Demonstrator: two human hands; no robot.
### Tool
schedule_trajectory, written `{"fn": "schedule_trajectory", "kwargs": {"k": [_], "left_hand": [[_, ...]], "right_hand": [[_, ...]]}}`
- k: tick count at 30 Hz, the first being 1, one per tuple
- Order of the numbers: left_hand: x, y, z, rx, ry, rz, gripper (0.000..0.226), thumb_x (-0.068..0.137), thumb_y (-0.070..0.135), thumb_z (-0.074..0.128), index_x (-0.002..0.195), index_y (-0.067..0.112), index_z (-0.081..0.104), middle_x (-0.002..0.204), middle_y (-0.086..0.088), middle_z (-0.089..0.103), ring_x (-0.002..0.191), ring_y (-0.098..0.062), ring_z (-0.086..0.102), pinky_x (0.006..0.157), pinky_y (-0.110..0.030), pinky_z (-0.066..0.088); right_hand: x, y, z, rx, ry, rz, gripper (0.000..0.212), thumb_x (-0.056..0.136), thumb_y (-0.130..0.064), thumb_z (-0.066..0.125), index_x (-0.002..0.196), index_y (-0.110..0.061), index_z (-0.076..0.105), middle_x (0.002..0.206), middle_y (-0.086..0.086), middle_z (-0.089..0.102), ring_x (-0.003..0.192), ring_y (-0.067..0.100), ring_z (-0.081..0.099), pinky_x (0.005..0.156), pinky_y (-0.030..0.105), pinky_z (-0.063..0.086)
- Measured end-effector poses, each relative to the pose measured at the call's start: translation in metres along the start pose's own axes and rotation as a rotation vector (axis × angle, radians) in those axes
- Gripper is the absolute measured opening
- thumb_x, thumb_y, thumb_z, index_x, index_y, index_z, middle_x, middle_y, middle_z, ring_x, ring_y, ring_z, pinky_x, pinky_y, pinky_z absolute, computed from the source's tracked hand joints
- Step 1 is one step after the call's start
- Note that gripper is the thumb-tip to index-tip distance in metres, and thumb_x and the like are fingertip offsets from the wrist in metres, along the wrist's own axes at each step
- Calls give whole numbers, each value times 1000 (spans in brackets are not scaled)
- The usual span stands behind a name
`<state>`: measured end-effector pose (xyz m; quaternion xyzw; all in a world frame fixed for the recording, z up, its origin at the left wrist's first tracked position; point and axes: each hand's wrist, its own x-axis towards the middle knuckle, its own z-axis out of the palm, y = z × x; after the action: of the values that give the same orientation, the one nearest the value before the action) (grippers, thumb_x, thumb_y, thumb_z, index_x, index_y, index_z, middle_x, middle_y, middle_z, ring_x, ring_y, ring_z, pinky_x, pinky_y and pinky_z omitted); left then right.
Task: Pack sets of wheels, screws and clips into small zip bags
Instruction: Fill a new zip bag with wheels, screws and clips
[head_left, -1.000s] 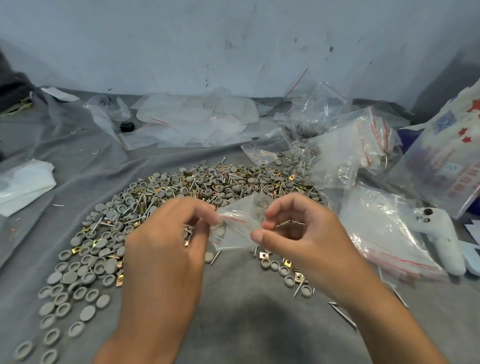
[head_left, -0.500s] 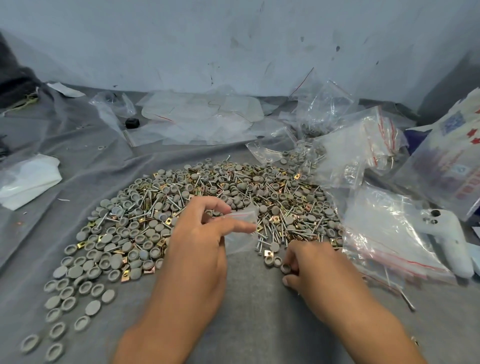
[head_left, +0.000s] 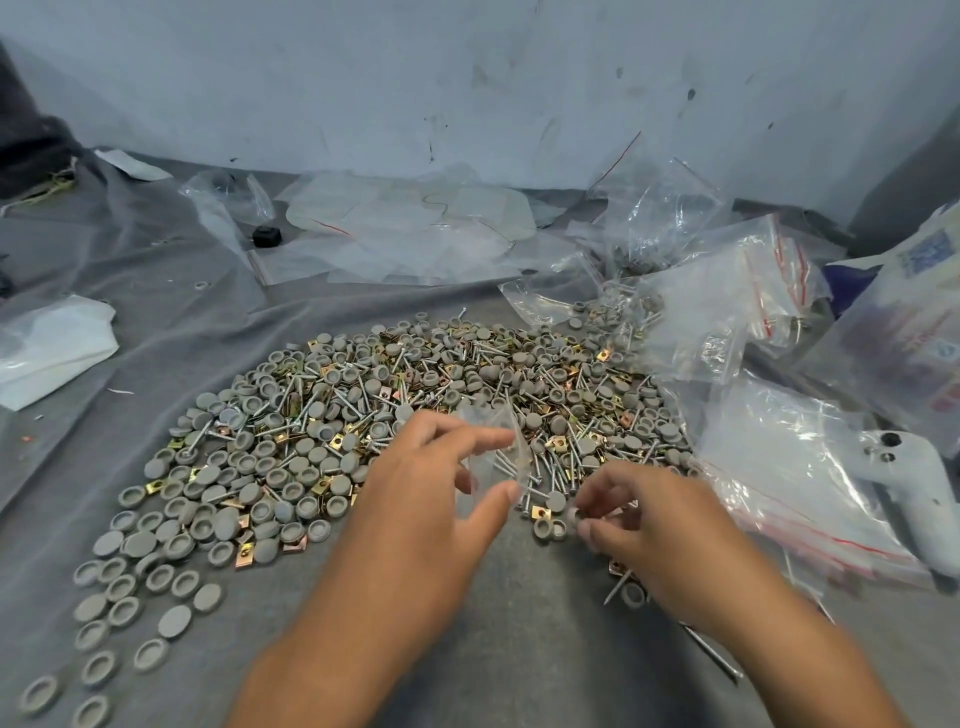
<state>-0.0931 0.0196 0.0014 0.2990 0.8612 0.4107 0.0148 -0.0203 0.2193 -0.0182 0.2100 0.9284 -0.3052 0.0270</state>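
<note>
While the left grip pinches a small zip bag, the right grip beside it grasps a wheel.

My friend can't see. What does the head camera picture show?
Two hands work over a big pile of parts on grey cloth. The left hand holds a small clear bag; the right hand pinches a grey wheel. More bags lie on the right.

Both hands, left and right, and forearms are bare, with no sleeves visible.
</note>
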Motion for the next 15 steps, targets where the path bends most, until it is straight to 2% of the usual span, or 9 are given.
{"fn": "schedule_trajectory", "kwargs": {"k": [1, 2, 4, 8, 12, 15], "left_hand": [[1, 0, 0, -2, -14, -8, 40, 82, 49, 62, 122, 53, 55, 106, 31, 48, 99, 11, 51, 76, -8, 43], [1, 0, 1, -9, -18, -12, 40, 82, 49, 63, 121, 53, 55, 107, 31, 48, 99, 12, 51, 76, -9, 45], [2, 0, 1, -32, -5, -17, 38, 83, 44, 67, 119, 53, 55, 106, 30, 48, 100, 13, 51, 78, -8, 46], [5, -1, 4, -27, 15, -39, 43, 81, 44, 69, 119, 54, 53, 105, 29, 48, 101, 15, 50, 85, 2, 38], [5, -2, 5, -28, 38, -38, 43, 82, 41, 75, 120, 50, 57, 103, 26, 49, 97, 10, 54, 84, -1, 39], [5, -2, 7, -27, 51, -32, 45, 80, 39, 77, 121, 47, 60, 101, 24, 50, 93, 7, 56, 82, -3, 40]], "right_hand": [[1, 2, -2, 2, 4, -9, 18, 88, -26, 78, 80, -38, 67, 83, -33, 66, 69, -10, 63, 51, 9, 43], [3, 4, -2, -9, 3, -20, 19, 88, -27, 78, 79, -39, 66, 83, -34, 65, 72, -13, 61, 52, 8, 43], [6, 5, 0, -32, -22, -39, 22, 87, -25, 80, 84, -41, 64, 82, -23, 68, 75, -16, 60, 55, 6, 43], [6, 9, 6, -17, -78, -45, 26, 87, -20, 79, 86, -41, 64, 85, -16, 68, 70, -10, 64, 58, 10, 45], [3, 6, 10, -36, 3, -89, 24, 89, -20, 76, 90, -41, 64, 86, -21, 67, 75, -13, 62, 57, 5, 43], [2, -2, 13, -98, 47, -144, 18, 89, -32, 75, 98, -41, 62, 94, -21, 62, 81, -8, 58, 64, 9, 42]]}}
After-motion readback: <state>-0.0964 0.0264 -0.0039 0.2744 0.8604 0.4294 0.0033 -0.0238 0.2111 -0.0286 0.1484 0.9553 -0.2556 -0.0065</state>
